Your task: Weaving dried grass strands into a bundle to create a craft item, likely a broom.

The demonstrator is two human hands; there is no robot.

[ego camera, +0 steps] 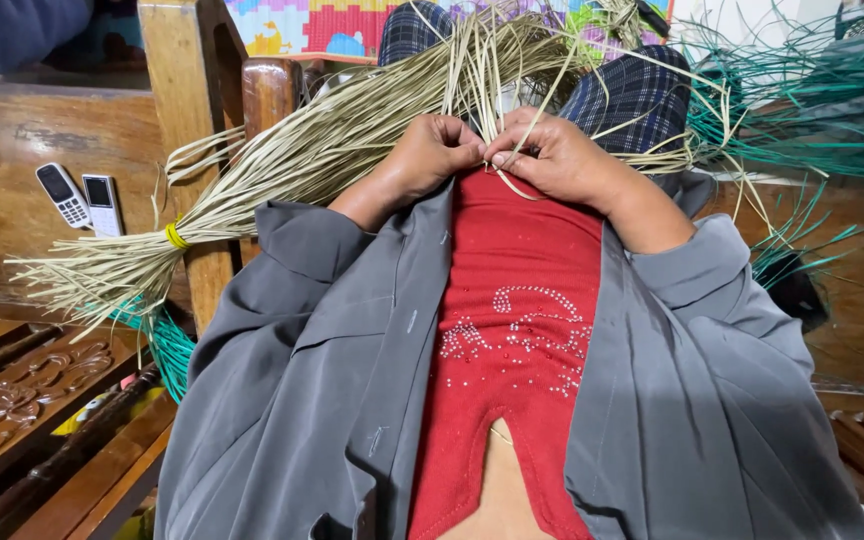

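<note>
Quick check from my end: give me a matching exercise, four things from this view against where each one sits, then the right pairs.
Things:
1. pale straw bundle
2. two phones
3. green strips
4. yellow band

Places:
A. fanned out at the far right of the view
B. wrapped round the bundle near its cut ends
C. flat on the wooden surface at the left
D. lying across the lap, its strands running up to the left hand and right hand

Pairs: 1-D, 2-C, 3-A, 4-B
</note>
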